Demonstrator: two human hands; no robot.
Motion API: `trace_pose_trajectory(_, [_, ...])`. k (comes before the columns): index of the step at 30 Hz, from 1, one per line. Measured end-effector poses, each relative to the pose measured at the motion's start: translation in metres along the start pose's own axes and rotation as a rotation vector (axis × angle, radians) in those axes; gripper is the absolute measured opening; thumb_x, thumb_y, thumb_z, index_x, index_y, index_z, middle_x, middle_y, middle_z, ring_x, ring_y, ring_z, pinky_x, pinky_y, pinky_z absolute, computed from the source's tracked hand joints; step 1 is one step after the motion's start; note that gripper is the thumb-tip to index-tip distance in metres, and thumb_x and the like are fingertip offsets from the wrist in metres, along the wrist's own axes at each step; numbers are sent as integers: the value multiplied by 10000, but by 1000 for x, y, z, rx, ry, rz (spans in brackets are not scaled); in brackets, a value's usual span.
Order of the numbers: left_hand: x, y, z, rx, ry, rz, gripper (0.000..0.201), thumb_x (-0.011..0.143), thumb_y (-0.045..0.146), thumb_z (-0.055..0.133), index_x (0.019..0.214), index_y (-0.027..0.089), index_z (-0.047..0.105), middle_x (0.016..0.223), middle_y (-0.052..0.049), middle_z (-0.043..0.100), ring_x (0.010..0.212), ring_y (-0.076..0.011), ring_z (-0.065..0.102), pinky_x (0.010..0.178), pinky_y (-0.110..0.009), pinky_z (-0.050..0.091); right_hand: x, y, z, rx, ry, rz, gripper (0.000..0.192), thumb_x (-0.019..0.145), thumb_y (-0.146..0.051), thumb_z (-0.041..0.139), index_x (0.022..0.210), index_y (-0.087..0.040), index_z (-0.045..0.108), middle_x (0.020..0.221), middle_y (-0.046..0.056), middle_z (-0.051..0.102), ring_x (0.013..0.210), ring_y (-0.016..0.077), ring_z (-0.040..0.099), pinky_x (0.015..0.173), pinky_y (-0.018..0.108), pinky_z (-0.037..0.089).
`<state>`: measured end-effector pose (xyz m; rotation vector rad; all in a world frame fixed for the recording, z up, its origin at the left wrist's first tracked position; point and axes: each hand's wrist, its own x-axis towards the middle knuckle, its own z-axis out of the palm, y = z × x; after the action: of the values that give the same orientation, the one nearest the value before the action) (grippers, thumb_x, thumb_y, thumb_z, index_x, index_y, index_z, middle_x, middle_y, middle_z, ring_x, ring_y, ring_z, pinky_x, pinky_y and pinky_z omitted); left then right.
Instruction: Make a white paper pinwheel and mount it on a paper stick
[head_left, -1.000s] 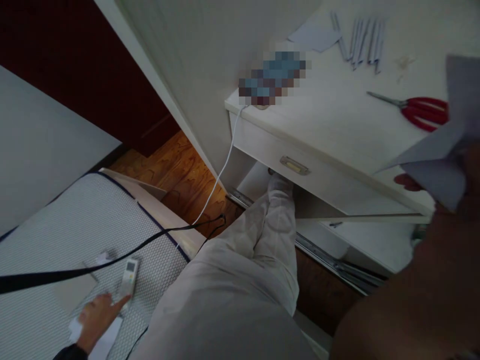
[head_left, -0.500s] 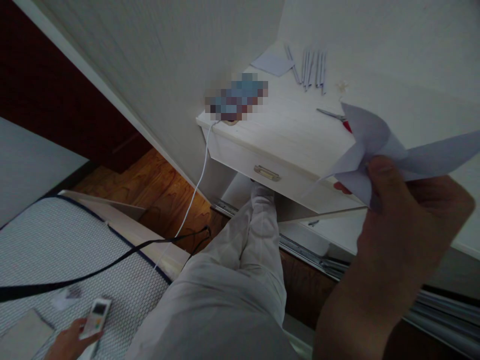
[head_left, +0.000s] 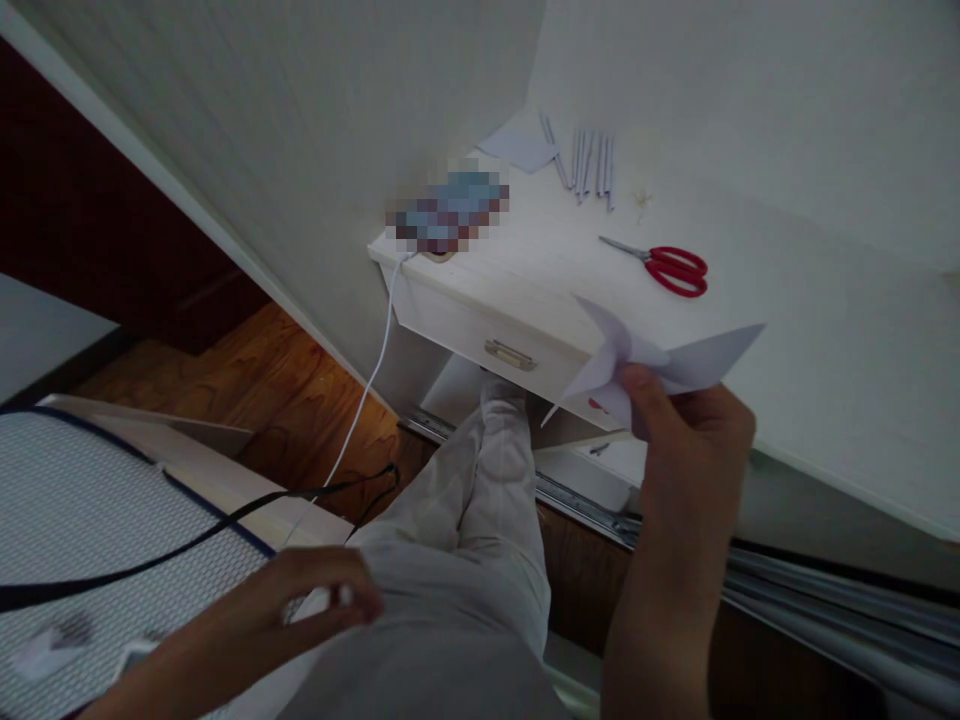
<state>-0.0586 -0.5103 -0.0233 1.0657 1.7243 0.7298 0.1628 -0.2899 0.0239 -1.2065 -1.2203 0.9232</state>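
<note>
My right hand (head_left: 686,420) pinches a white paper pinwheel (head_left: 615,365) near its centre, thumb on the front, above the desk's front edge. Its blades stick out to several sides. My left hand (head_left: 322,595) hovers over my lap, fingers loosely curled and thumb apart from them, with nothing visible in it. Behind the left wrist, part of a white remote control (head_left: 136,655) shows on the woven mat. Red-handled scissors (head_left: 675,270) lie on the desk beyond the pinwheel.
Several rolled paper sticks (head_left: 592,165) and a paper sheet (head_left: 517,148) lie at the back of the white desk (head_left: 825,400). A pixelated object (head_left: 450,210) with a white cable (head_left: 375,370) sits at the left corner. A black strap (head_left: 225,525) crosses the woven mat (head_left: 75,500).
My left hand has let go of the remote and moved right, over my lap. The pinwheel in my right hand appears lower and further left, uncovering the scissors. The view has shifted.
</note>
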Motion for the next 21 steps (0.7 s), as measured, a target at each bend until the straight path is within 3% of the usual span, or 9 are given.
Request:
trace_pose_trajectory(1, [20,17,4,22,-242,66,112,776,349,617,782,290,711,834,0,686,794,-190,620,704,-274,504,-1,2,-1,-13,-23,-1,130,667,-292,738,772,-224,700,674,-4,677,605,157,597,543,302,496])
trace_pose_trajectory(2, [39,35,9,2,-267,147,146,807,333,577,861,286,704,903,-17,684,847,-195,615,746,-288,500,-3,4,-1,-27,-57,-6,131,677,-299,728,782,-227,697,676,-3,679,599,159,599,532,300,495])
trace_pose_trajectory(6, [97,105,25,-230,-44,452,286,798,282,605,1080,247,619,1091,-53,632,969,-193,591,820,-310,491,-5,1,-5,-49,-135,-40,131,708,-288,697,829,-235,692,773,15,702,682,180,636,586,320,521])
trace_pose_trajectory(8, [112,129,31,-308,-29,574,417,745,282,674,1146,236,571,1149,-62,602,1041,-205,568,829,-314,493,-5,-4,-5,-43,-164,-49,144,706,-286,697,839,-231,688,801,16,704,721,188,645,626,334,532])
trace_pose_trajectory(13, [134,156,38,-309,-100,659,362,721,309,702,1056,220,598,1053,-34,632,981,-190,593,836,-330,496,0,-16,-1,-21,-274,-62,210,705,-276,691,908,-241,649,872,7,685,771,176,643,666,310,534])
trace_pose_trajectory(21, [152,178,41,-374,-280,629,181,734,268,684,855,147,626,854,-23,645,812,-158,611,756,-301,504,9,-22,-9,-35,-251,-98,226,657,-258,733,827,-236,586,728,-29,612,652,134,568,580,243,480])
